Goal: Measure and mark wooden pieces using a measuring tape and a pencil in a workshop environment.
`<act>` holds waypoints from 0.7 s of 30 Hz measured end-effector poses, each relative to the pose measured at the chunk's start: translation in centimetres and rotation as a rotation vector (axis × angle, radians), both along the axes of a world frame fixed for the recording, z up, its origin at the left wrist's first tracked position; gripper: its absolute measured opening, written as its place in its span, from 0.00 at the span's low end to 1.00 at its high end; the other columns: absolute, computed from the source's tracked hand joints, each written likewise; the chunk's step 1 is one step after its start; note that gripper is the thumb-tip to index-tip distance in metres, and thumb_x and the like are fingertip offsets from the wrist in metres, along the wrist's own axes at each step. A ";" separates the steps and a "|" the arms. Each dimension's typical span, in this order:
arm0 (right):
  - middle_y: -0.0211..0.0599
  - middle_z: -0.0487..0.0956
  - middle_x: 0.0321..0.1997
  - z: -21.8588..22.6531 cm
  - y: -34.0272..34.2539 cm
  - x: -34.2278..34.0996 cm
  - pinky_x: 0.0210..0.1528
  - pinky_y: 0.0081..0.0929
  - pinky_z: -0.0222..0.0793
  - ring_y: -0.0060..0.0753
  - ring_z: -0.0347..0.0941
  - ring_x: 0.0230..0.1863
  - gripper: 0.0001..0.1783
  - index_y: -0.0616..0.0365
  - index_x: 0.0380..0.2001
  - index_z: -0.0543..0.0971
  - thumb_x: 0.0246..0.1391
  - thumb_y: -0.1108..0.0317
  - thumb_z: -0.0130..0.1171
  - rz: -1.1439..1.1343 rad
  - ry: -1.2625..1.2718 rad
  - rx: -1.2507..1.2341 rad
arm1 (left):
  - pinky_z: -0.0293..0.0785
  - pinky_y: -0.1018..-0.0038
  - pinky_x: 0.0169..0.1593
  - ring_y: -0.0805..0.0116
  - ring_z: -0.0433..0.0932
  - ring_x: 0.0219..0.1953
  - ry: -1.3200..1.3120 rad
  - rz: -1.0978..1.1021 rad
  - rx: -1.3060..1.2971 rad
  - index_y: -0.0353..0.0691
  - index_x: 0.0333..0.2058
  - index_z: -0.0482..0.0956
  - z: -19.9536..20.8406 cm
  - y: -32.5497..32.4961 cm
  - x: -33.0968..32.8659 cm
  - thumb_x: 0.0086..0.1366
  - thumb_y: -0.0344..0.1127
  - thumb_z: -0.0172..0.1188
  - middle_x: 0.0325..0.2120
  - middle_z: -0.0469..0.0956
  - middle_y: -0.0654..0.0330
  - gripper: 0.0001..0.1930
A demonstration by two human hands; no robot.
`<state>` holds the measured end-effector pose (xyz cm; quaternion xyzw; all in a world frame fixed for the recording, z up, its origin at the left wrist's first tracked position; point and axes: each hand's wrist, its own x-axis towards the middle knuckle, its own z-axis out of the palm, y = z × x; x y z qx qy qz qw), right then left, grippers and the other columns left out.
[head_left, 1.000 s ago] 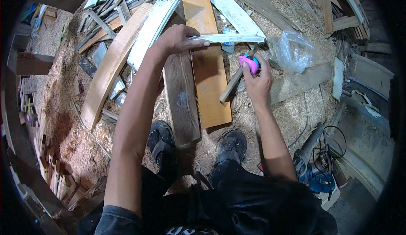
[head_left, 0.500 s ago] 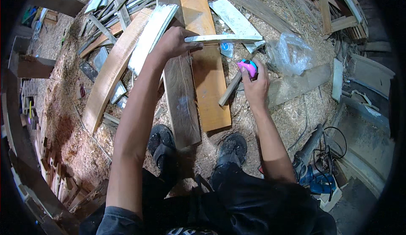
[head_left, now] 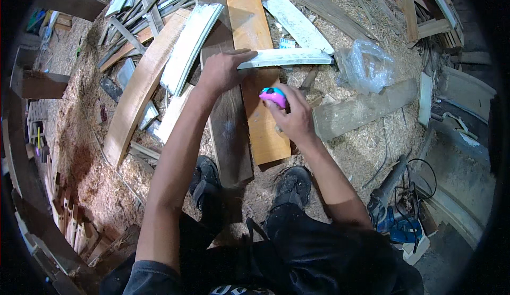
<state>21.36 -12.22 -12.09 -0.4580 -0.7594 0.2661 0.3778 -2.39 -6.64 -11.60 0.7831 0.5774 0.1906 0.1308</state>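
My left hand (head_left: pixel 222 72) grips the left end of a white-painted wooden board (head_left: pixel 289 57), which lies crosswise in front of me. In my right hand (head_left: pixel 295 115) is a pink and blue tape measure (head_left: pixel 273 97), with no blade visibly drawn out. The tape measure is over an orange-brown plank (head_left: pixel 265 130), just below the white board. Beside that plank lies a dark brown plank (head_left: pixel 228 130), partly covered by my left hand. A small wooden stick (head_left: pixel 308 80) shows behind my right hand, its lower part hidden.
Clear plastic wrap (head_left: pixel 365 67) lies right of the white board. A pale curved plank (head_left: pixel 141 93) and another white board (head_left: pixel 191 48) rest at the left, near a pile of wood strips (head_left: pixel 154 8). A blue power tool (head_left: pixel 405 230) with a cable stands at lower right. Sawdust covers the ground.
My right hand has moved left with the tape measure, from beside the small stick to over the orange-brown plank. My left hand has tilted the white board, showing more of its broad face.
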 end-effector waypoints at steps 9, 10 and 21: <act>0.51 0.80 0.40 0.2 1.4 -0.4 0.42 0.39 0.76 0.50 0.80 0.41 0.15 0.64 0.49 0.76 0.60 0.70 0.58 0.072 0.074 -0.013 | 0.79 0.63 0.48 0.54 0.82 0.46 -0.013 0.011 -0.005 0.57 0.54 0.80 -0.1 -0.4 0.7 0.51 0.33 0.70 0.52 0.80 0.61 0.28; 0.51 0.80 0.40 0.6 1.7 -0.8 0.42 0.39 0.76 0.50 0.80 0.41 0.15 0.64 0.49 0.76 0.60 0.70 0.58 0.073 0.077 -0.013 | 0.80 0.63 0.47 0.54 0.82 0.44 -0.021 0.017 0.018 0.57 0.53 0.81 -0.2 -0.2 0.5 0.51 0.37 0.70 0.51 0.81 0.61 0.26; 0.53 0.80 0.27 -0.5 3.3 -3.0 0.32 0.53 0.73 0.61 0.79 0.32 0.08 0.60 0.41 0.71 0.59 0.73 0.55 -0.056 0.000 -0.033 | 0.80 0.62 0.43 0.54 0.83 0.39 -0.024 0.072 -0.009 0.55 0.50 0.83 0.0 0.1 0.8 0.51 0.38 0.69 0.45 0.83 0.59 0.23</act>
